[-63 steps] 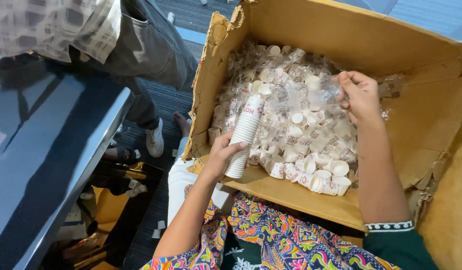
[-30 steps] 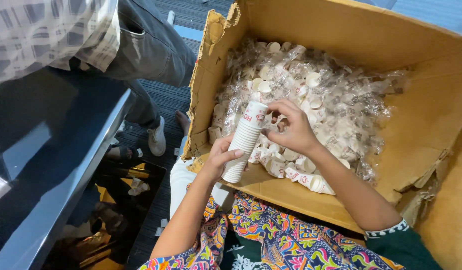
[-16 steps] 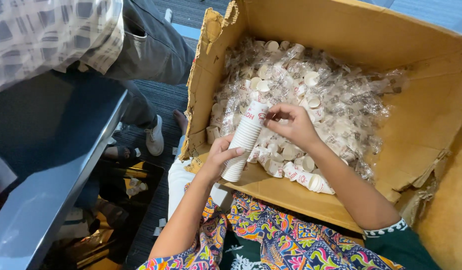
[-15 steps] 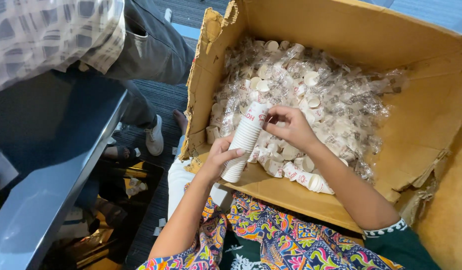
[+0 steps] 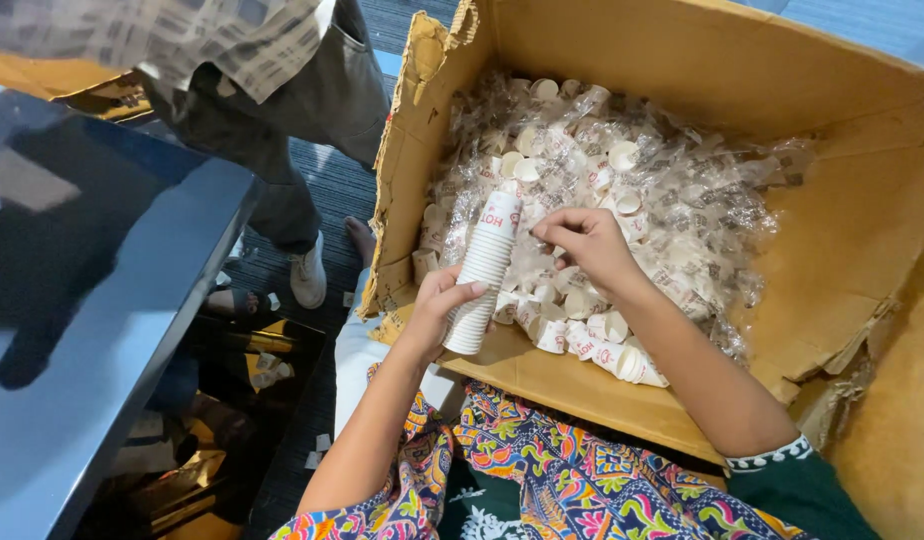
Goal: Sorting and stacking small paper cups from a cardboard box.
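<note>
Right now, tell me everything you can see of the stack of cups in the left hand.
The stack of cups is a long column of small white paper cups nested together, with red print near the uppermost one. It leans slightly, its lower end near the front edge of the cardboard box. The left hand grips its lower half from the side. The right hand hovers beside the top, fingers pinched, amid loose cups and clear plastic wrap.

Both forearms are bare to the elbow. The left hand [image 5: 437, 305] and right hand [image 5: 587, 245] wear no gloves or rings. Nearer the body than the hands lies a bright multicoloured paisley-printed fabric garment [image 5: 572, 480], dark green at the right elbow with a white patterned trim band.
</note>
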